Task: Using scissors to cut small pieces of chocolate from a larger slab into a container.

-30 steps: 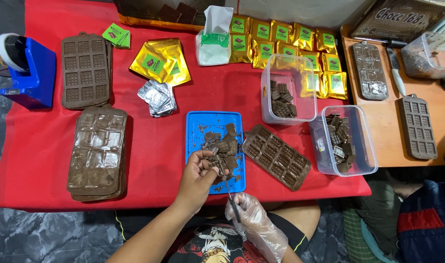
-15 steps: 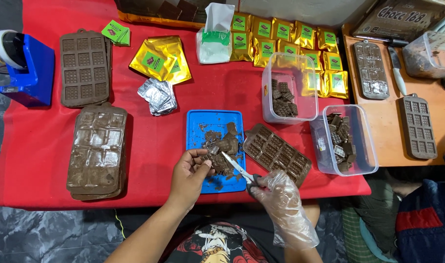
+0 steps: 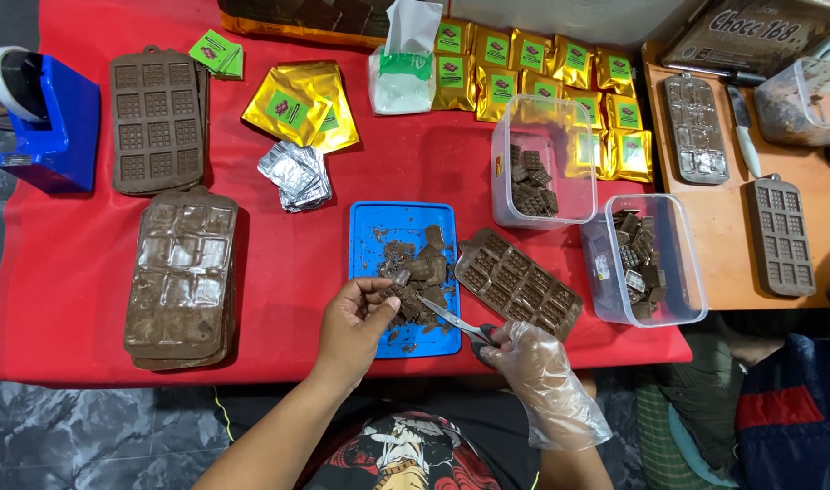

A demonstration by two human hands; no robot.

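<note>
My gloved right hand (image 3: 533,358) has come back over the blue tray (image 3: 365,227), gripping scissors (image 3: 451,319). My bare left hand (image 3: 356,318) pinches a chocolate piece (image 3: 399,278), so trimming is under way again.

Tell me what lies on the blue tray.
On the blue tray lie broken brown chocolate pieces and crumbs. The left hand pinches one piece; the gloved right hand holds scissors over them. Whatever lies under the hand and pile is hidden.
</note>
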